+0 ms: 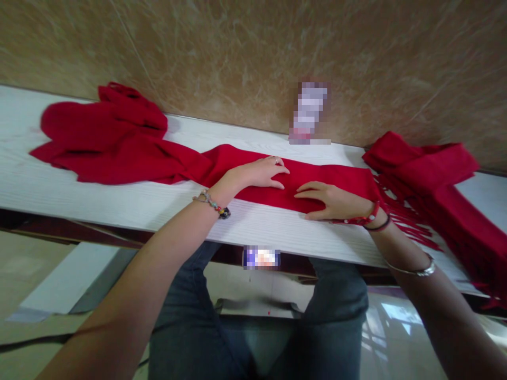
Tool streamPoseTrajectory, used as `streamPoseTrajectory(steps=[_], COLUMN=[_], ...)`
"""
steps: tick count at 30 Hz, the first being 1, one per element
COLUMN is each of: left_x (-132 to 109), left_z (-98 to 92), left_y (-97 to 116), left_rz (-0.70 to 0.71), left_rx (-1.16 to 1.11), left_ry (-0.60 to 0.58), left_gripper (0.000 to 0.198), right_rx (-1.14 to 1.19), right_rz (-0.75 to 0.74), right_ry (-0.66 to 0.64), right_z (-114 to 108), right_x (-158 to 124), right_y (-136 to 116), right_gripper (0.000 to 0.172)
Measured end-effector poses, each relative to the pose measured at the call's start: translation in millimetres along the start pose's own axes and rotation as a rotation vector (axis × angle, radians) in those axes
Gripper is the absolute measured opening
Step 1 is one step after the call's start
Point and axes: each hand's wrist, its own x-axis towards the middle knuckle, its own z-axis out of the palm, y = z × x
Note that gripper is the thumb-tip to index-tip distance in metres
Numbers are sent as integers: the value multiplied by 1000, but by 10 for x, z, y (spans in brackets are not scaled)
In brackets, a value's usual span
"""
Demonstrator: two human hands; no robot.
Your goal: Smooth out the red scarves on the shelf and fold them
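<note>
The bare left forearm (158, 269) and bare right forearm (428, 295) lay nearest the camera, angled toward a long red cloth scarf (222, 161). Beyond the scarf was a brown, marble-patterned surface (222, 63); beneath the scarf ran a long white wood-grained counter (119, 203), and on the scarf's near side, lower down, were legs in dark grey trousers (186, 316). The scarf stretched lengthwise along the counter, heaped loosely at its left end, narrowed where it bunched, then spread into a flat strip with fringe at the right end. Just beside that fringe, to the scarf's right, lay a folded red fringed cloth (431, 169). The left hand (263, 173) rested on the scarf's flat strip; the right hand (328, 200) rested at its near edge, closer to the fringe. The fingers of both were released and loosely spread. A multicoloured beaded bracelet (214, 205) circled the left wrist, just off the scarf's near edge.
</note>
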Motion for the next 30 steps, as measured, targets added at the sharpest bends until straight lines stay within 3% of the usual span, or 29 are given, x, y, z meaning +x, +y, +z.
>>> streamPoseTrajectory(steps=[4,7,12,20,30], left_x=[-15,-38,-38,-58,-108], left_z=[-67,-104,-98,-133,-185], left_y=[25,39,38,44,113], left_rz=[97,113,110,115,136], left_rx=[-10,-8,-30,-87,-58], left_ry=[-53,-125,-128,-76,-45], left_gripper=[40,45,47,43,37], right_rx=[5,1,-3,-62,-101], right_rz=[-51,-85,-28,6,98], right_ry=[8,10,114,353,416], right_z=[1,8,60,16,59], right_x=[8,7,7,-8,7], right_y=[1,-13,29,15,173], right_gripper=[35,43,55,13,17])
